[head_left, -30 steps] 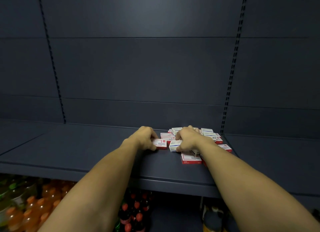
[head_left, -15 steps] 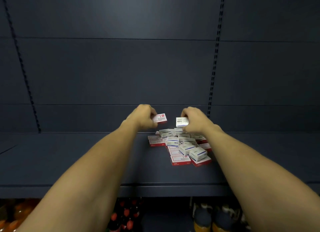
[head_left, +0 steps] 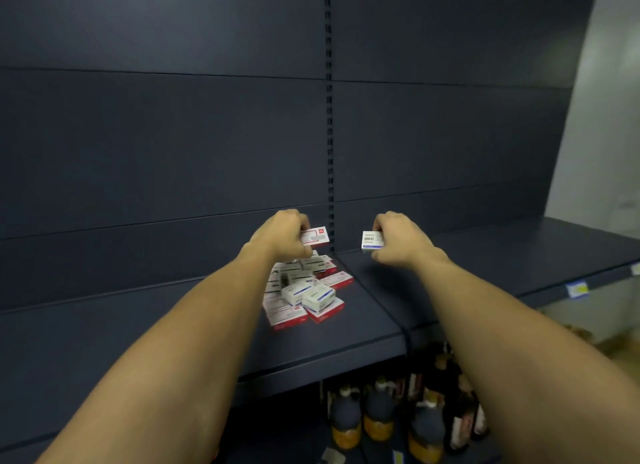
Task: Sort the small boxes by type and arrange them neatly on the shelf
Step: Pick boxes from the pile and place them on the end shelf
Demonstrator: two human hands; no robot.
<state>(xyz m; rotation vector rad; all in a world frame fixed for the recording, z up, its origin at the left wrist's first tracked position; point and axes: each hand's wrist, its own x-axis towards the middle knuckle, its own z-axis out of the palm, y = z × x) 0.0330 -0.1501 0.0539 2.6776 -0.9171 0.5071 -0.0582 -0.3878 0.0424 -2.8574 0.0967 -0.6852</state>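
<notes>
**Small boxes being held above a pile on a dark shelf**

Small boxes, white with red or blue trim, are lying in a loose heap on a dark blue shelf, close to the seam with the next shelf section. A person's two bare arms are reaching forward over the shelf. The left hand is holding a red-edged box in the air above the back of the pile, fingers curled around its near end. The right hand is pinching a blue-striped box between thumb and fingers, lifted over the adjoining shelf section. The two held boxes are sitting apart, either side of the slotted upright. Bottles are standing on the level below.
</notes>
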